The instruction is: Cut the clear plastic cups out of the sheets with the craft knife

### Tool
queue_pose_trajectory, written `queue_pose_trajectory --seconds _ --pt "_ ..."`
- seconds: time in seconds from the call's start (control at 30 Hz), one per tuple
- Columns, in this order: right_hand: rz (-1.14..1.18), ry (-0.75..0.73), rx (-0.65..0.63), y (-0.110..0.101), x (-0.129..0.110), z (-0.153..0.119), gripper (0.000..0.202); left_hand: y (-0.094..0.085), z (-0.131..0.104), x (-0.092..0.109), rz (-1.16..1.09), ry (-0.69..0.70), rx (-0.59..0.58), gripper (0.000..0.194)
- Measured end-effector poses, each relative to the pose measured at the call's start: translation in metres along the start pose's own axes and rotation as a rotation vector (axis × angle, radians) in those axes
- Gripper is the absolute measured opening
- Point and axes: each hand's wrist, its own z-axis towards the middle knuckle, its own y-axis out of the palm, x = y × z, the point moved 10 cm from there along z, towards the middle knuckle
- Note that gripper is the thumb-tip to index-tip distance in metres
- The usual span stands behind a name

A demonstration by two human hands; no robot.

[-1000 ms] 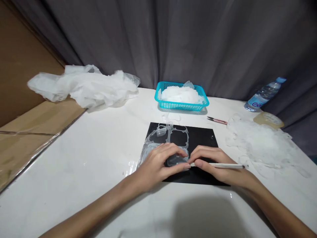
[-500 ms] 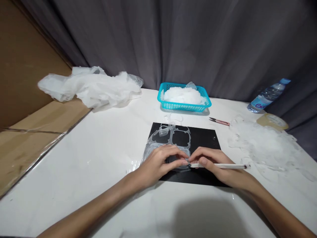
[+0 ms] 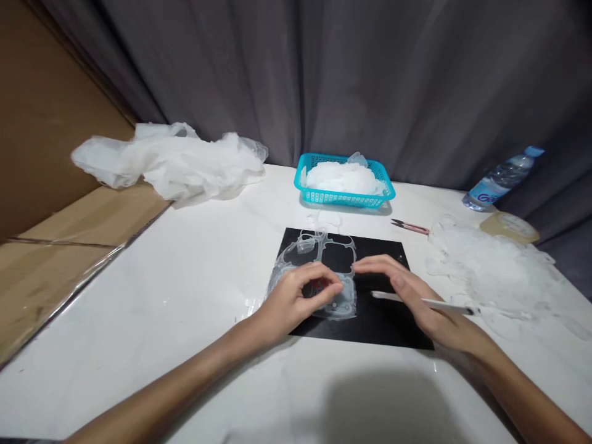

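A translucent moulded sheet with rounded-square sections lies on a black mat. Two of its upper sections are cut-out openings. My left hand is over the sheet's lower part, thumb and forefinger closed in a pinch; whatever may be between the tips is too small to tell. To the right of the sheet, my right hand holds a slim white pen-shaped tool in the crook of the thumb, its tip pointing left. The fingers of that hand are stretched toward the sheet's right edge.
A blue basket of white pieces stands at the back. Small pink-handled thread snips lie beside a heap of translucent scraps. A tape roll, a water bottle, crumpled white plastic bags and cardboard are around the table.
My hands have drawn apart. The right one moved right and up off the sheet's lower edge with the tool, its fingers straightening. The left shifted slightly left and stays pinched.
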Motion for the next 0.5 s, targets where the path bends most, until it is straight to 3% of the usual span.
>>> queue_pose_trajectory --seconds 0.13,0.33,0.43,0.5 --pt "-0.126 -0.091 0.161 -0.008 -0.006 -0.001 0.033 0.001 0.000 -0.005 -0.037 -0.039 0.000 0.017" --pt "-0.430 -0.276 0.147 0.021 -0.024 0.000 0.013 0.006 0.000 -0.003 -0.079 -0.063 -0.013 0.019" --pt "-0.490 -0.285 0.146 0.022 -0.027 0.001 0.015 0.008 -0.001 0.001 -0.057 -0.048 -0.040 0.021" --pt "-0.529 -0.276 0.143 0.011 -0.028 0.001 0.016 0.008 -0.001 0.002 -0.005 -0.021 -0.072 0.021"
